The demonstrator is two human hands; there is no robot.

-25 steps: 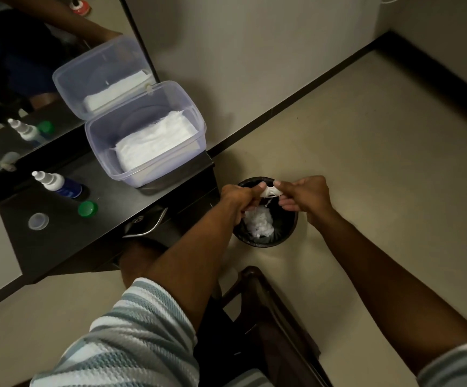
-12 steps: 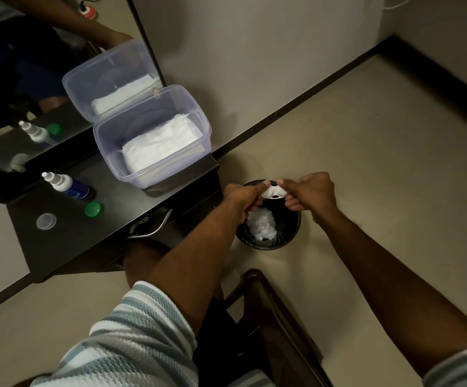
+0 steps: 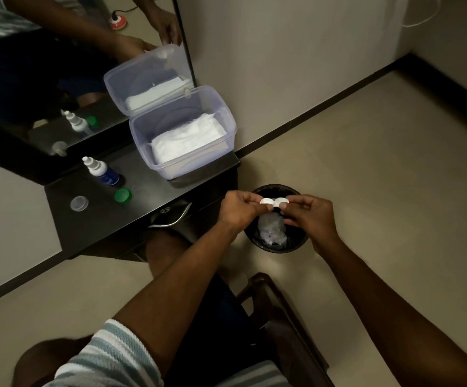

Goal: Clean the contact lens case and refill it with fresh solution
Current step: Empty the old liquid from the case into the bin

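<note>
Dark bench (image 3: 92,219) carries the tissue tub (image 3: 187,141); beside it the bin (image 3: 257,241) sits on the floor. Over the bin, left hand (image 3: 236,209) and right hand (image 3: 310,216) each pinch an end of the white lens case (image 3: 274,201), fingertips hiding its edges.

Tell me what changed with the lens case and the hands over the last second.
The contact lens case went from tipped down over the bin to roughly level, both wells now showing side by side. The left hand and right hand kept pinching its ends. The crumpled tissue stayed in the bin; the solution bottle and green cap lie untouched.
</note>
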